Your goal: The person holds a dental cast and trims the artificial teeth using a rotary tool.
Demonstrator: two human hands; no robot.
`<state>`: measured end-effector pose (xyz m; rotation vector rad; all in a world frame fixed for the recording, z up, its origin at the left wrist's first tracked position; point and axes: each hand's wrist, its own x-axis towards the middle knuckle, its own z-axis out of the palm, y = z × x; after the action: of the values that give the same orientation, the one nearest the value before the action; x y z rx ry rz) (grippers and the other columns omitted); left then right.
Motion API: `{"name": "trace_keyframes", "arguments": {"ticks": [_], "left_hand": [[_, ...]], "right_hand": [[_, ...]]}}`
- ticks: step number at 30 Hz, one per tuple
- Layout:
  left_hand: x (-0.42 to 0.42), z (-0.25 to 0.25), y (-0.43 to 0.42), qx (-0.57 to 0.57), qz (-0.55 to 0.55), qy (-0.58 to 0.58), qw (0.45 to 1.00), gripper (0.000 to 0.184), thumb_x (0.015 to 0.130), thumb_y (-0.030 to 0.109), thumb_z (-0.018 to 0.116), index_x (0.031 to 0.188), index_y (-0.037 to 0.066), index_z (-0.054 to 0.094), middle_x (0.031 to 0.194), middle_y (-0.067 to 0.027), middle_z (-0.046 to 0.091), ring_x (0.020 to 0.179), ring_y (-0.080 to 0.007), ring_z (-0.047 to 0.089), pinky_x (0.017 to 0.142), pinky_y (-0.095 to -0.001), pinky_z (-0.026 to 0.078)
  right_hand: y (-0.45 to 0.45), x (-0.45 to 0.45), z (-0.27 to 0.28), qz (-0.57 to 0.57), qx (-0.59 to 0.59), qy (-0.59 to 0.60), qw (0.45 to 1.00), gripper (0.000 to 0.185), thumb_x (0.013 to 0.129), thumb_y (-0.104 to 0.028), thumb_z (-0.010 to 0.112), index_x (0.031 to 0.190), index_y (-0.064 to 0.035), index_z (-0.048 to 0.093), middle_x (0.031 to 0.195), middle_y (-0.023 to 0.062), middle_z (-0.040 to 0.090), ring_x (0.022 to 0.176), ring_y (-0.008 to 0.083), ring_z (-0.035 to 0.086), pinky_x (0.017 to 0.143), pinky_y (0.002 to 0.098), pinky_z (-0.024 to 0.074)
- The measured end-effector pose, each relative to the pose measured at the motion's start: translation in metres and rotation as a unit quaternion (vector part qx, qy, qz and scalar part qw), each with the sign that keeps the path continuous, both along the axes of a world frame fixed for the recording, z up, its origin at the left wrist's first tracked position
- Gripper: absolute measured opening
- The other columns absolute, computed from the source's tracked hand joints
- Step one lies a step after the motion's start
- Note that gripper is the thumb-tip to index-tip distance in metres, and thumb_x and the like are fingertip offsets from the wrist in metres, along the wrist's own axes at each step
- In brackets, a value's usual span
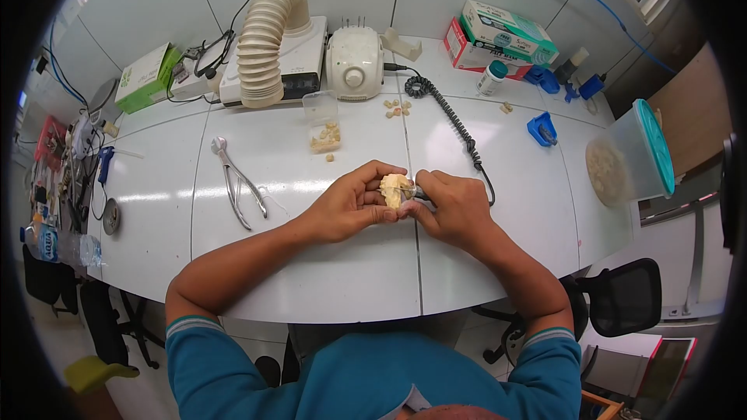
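My left hand (342,208) is closed around a cream-coloured piece that looks like a plaster dental cast (393,187), held up above the white table. My right hand (461,208) grips a rotary handpiece (421,194), mostly hidden by the fingers. Its thin metal tip reaches the cast's right side; whether it touches is hard to tell. From behind that hand, a coiled black cord (451,115) runs to a cream control box (355,64). Left of my hands lie metal pliers (230,173), handles apart. A small cream piece (330,158) sits just beyond my left hand.
A clear tray (318,106) holds cream pieces, with several more pieces (398,109) beside it. A ribbed hose (262,50) arches at the back. Glove boxes (506,31), a white bottle (491,78), a blue holder (541,130) and a teal-lidded tub (622,157) stand right.
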<state>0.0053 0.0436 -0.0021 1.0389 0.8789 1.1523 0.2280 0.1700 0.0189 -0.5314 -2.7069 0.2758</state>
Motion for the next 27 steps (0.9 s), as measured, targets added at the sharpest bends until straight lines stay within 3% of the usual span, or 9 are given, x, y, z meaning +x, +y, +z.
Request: {"name": "trace_keyframes", "arguments": {"ticks": [27], "left_hand": [[-0.0012,-0.0039,0.001,0.009,0.001,0.028,1.0,0.061,0.104,0.001,0.073,0.158,-0.001,0.045,0.142,-0.0168,0.065,0.129,-0.0206,0.07,0.111,-0.0336,0.059]], "right_hand": [[-0.0018,-0.0021,-0.0015,0.008,0.003,0.01,1.0,0.039,0.096,-0.046,0.081,0.099,-0.0096,0.068,0.076,0.0083,0.068,0.062,0.0314,0.069,0.054,0.0441,0.0502]]}}
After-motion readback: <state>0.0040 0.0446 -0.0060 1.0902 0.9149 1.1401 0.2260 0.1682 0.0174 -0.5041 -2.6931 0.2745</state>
